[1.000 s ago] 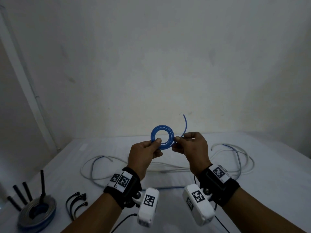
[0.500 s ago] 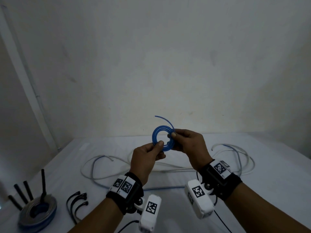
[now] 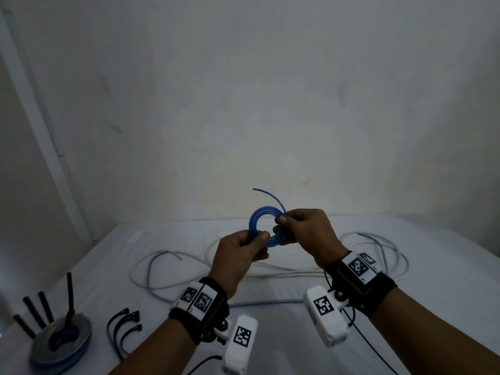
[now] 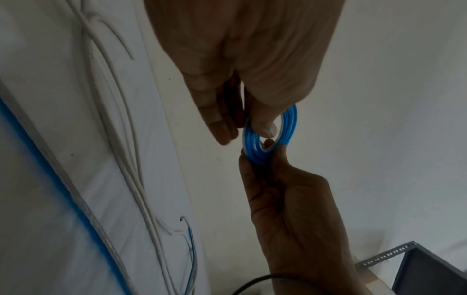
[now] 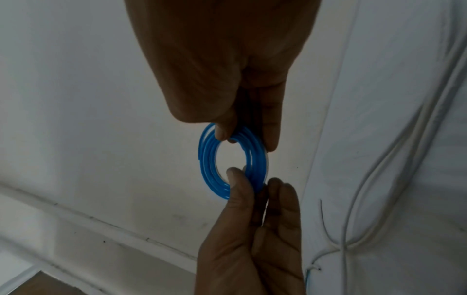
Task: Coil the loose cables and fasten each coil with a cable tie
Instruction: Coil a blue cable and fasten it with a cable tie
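Observation:
I hold a small blue cable coil [image 3: 256, 222] upright in front of me, above the table. My left hand [image 3: 261, 236] pinches its lower left edge between thumb and fingers. My right hand [image 3: 281, 220] pinches its right side, where the free end [image 3: 272, 195] leaves and arcs up and to the left. In the left wrist view the coil [image 4: 255, 154] sits between my left hand [image 4: 250, 129] above and the right hand below. In the right wrist view the coil [image 5: 209, 157] shows several turns, with my right hand [image 5: 242, 137] pinching its top.
Loose white and grey cables [image 3: 270, 272] sprawl over the white table [image 3: 433, 266], with a pale blue cable [image 3: 265, 303] nearer me. Three black cable ties [image 3: 124, 326] lie at front left. Beside them sits a tied coil [image 3: 62, 339] with black ties sticking up.
The blue cable's free end has swung from pointing up at the coil's right to arcing over its top to the left. The right hand shifted its pinch inward on the coil.

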